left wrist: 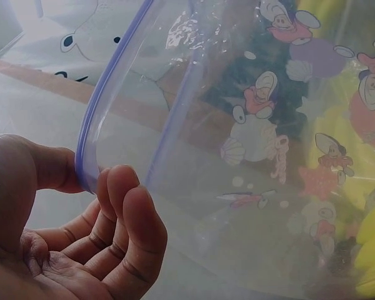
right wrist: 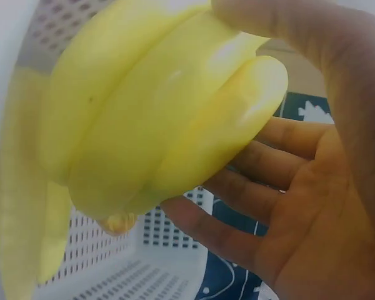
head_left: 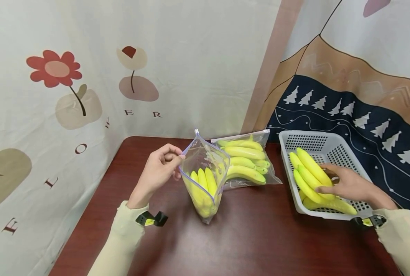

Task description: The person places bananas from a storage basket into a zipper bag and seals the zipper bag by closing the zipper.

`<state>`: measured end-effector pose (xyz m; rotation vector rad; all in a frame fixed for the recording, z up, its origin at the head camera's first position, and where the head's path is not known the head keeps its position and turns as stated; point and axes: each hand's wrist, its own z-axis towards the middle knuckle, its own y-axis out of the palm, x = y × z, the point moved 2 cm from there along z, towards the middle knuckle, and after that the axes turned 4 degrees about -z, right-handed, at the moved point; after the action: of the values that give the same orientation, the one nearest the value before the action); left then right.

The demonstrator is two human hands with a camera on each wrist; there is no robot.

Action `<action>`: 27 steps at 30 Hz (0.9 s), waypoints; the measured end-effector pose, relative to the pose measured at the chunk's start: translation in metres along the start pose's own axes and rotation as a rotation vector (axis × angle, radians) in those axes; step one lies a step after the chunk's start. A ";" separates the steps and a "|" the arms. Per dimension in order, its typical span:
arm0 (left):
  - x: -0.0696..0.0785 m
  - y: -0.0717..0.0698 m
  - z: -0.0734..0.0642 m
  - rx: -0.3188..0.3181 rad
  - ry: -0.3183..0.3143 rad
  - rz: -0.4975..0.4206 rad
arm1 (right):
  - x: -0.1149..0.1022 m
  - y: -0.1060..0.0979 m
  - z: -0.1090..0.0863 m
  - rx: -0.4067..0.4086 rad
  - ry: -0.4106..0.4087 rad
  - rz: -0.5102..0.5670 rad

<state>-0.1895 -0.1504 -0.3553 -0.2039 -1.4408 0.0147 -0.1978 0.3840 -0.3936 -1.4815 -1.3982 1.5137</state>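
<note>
My left hand (head_left: 160,165) pinches the purple-edged mouth of a clear zip bag (left wrist: 194,244) between thumb and fingers. Standing open-mouthed on the table, this bag has yellow bananas (head_left: 205,184) inside and cartoon prints on its side. At the right, my right hand (head_left: 349,184) grips a bunch of bananas (head_left: 310,174) over a grey basket (head_left: 332,138). In the right wrist view the thumb lies across one side of the bunch (right wrist: 156,119), the fingers along the other. Beneath it, more bananas (head_left: 343,206) lie in the basket.
Behind the standing bag, a second zip bag (head_left: 277,180) with several bananas lies on the dark red table (head_left: 253,237). A printed curtain (head_left: 205,69) hangs along the table's back and left edges. Navy cloth with white trees (head_left: 346,115) is behind the basket.
</note>
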 end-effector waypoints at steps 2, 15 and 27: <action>0.000 0.000 0.000 -0.001 0.000 0.001 | -0.004 -0.001 -0.001 0.012 0.000 0.020; -0.001 0.000 -0.001 -0.001 0.002 0.002 | -0.036 -0.016 -0.005 0.094 -0.032 0.229; -0.001 0.000 -0.001 -0.003 -0.018 0.003 | -0.081 -0.025 0.000 0.208 -0.152 0.499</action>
<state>-0.1885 -0.1503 -0.3569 -0.2091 -1.4584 0.0165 -0.1880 0.3157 -0.3445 -1.6877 -0.9464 2.0432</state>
